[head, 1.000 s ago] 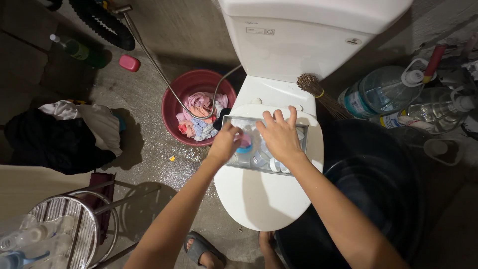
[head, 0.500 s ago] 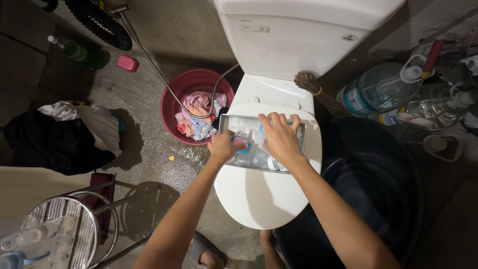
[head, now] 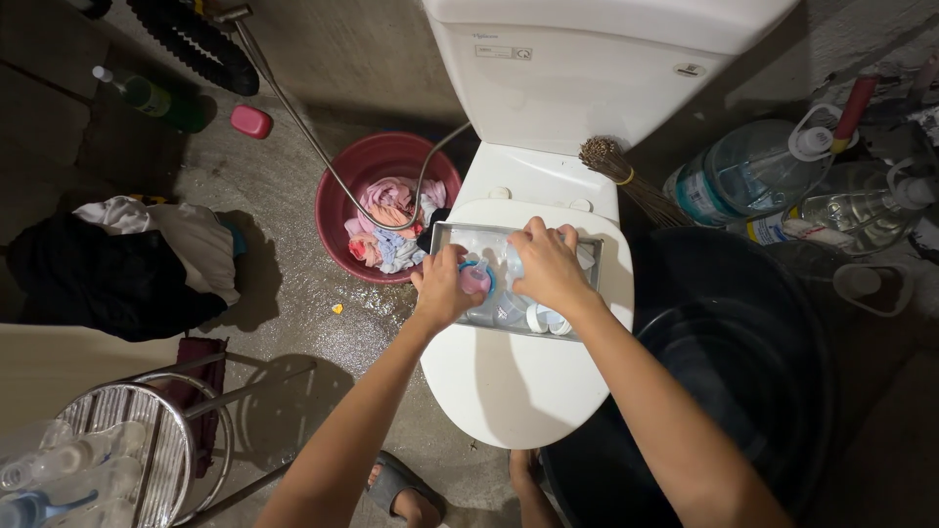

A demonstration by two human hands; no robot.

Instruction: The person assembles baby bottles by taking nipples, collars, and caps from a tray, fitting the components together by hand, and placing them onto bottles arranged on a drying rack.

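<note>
A shallow metal tray (head: 448,236) rests on the closed white toilet lid (head: 518,391). It holds several clear baby-bottle parts, blue rings and white caps (head: 541,320). My left hand (head: 442,286) is in the tray's left side, its fingers closed around a blue ring with a pink piece (head: 476,278). Over the middle of the tray, my right hand (head: 546,266) grips a clear bottle (head: 514,256). Much of the tray's contents is hidden under both hands.
A red basin (head: 342,186) of wet clothes with a metal hose sits left of the toilet. A big black tub (head: 743,372) stands right, water jugs (head: 753,171) behind it. Dark clothes (head: 108,269) lie on the wet floor; a wire rack (head: 127,440) with bottles is bottom left.
My right hand's fingers curled from flat across the tray's far side to a grip on a bottle. My left hand shifted slightly within the tray's left side.
</note>
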